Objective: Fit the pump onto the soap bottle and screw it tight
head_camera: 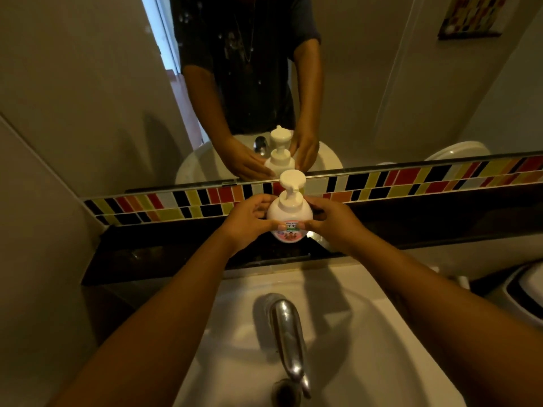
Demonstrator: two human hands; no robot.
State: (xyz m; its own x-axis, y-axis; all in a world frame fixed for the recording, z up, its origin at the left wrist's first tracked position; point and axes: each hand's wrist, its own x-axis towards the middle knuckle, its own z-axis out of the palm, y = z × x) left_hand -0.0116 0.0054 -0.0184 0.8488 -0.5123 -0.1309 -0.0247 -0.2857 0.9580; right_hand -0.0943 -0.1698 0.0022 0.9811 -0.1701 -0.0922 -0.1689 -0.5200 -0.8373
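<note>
A round white soap bottle (289, 214) with a pink label stands upright on the dark ledge (176, 254) behind the sink. Its white pump (291, 183) sits on the neck, head up. My left hand (249, 223) wraps the bottle's left side, with the thumb on the label. My right hand (329, 220) holds the right side the same way. Both hands grip the body, not the pump.
A white sink (338, 333) with a chrome tap (286, 327) lies below the ledge. A strip of coloured tiles (411, 180) and a mirror (88, 83) rise behind the bottle. The mirror reflects the bottle and hands. A white bin edge (526, 292) is at the right.
</note>
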